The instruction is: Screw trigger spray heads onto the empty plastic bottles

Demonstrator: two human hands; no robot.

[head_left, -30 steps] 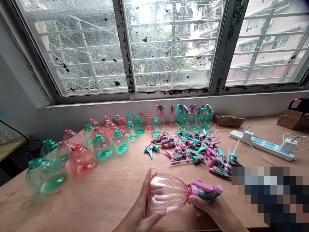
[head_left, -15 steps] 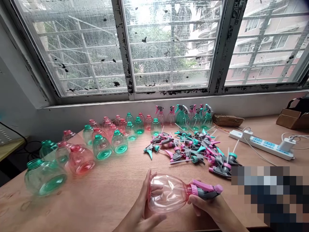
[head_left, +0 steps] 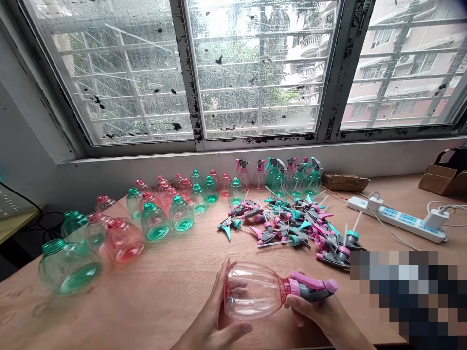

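A clear pink spray bottle lies sideways in the air between my hands, over the table's front part. Its base points left, and a pink and grey trigger spray head sits on its neck. My left hand cups the base, with the fingers behind it, seen through the plastic, and the thumb below. Around the neck and the pink collar, my right hand is closed, its thumb on the near side. Beyond the bottle lies a heap of loose pink, green and grey spray heads with white tubes.
Several open green bottles and pink bottles stand at the left. Bottles with spray heads stand along the window wall. A white power strip, a brown package and a cardboard box are at the right. A pixelated patch covers the lower right.
The bottle and both hands stay almost where they were, with only a very slight shift in the view. My grip on the bottle looks the same.
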